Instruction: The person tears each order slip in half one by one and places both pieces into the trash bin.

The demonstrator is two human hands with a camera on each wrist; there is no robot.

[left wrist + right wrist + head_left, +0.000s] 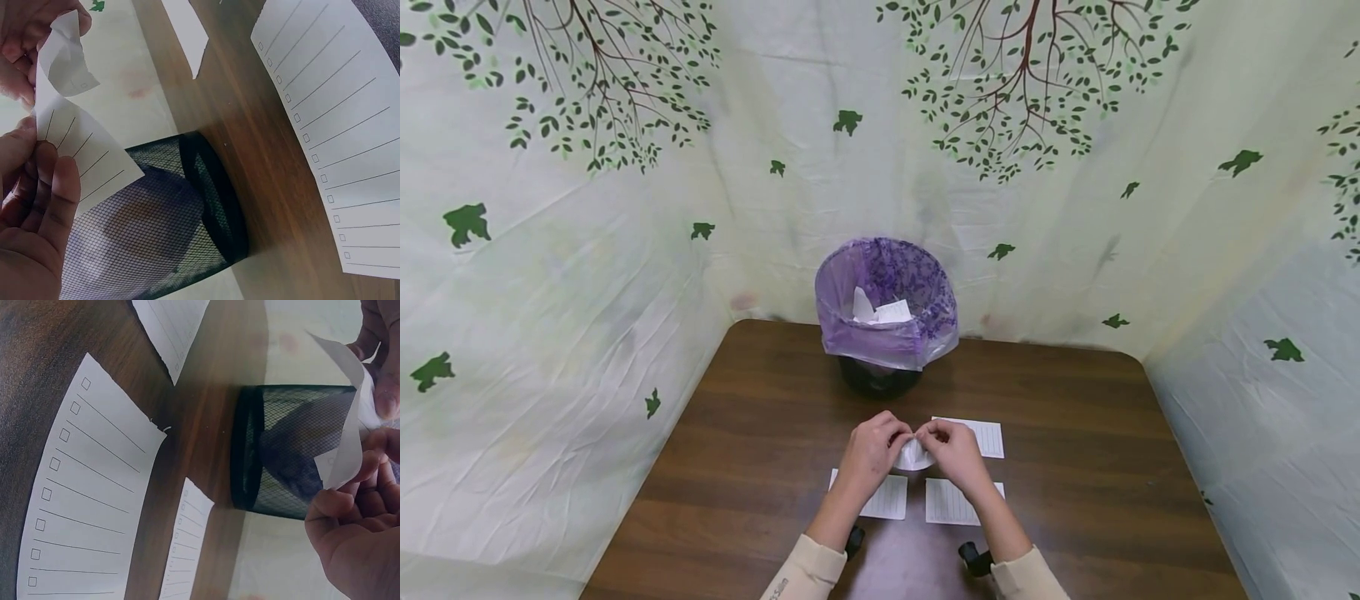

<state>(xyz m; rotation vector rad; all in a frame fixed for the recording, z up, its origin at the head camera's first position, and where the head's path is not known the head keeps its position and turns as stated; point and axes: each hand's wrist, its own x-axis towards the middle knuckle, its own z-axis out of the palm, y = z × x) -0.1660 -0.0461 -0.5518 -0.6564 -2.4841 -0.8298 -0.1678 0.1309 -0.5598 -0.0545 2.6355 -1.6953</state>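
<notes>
Over the middle of the table, my left hand and right hand meet at a piece of lined paper. Each pinches it between thumb and fingers, close to the other. In the left wrist view the paper bends and twists between the two hands, its ruled lower part hanging free. Three lined sheets lie around them: one under the left forearm, one by the right forearm, and one behind the right hand. Small printed checkboxes run along the edge of a sheet in the right wrist view.
Beyond the hands stands a dark mesh wastebasket lined with a purple patterned bag. White paper pieces lie inside it. A leaf-printed curtain surrounds the back and sides of the brown wooden table.
</notes>
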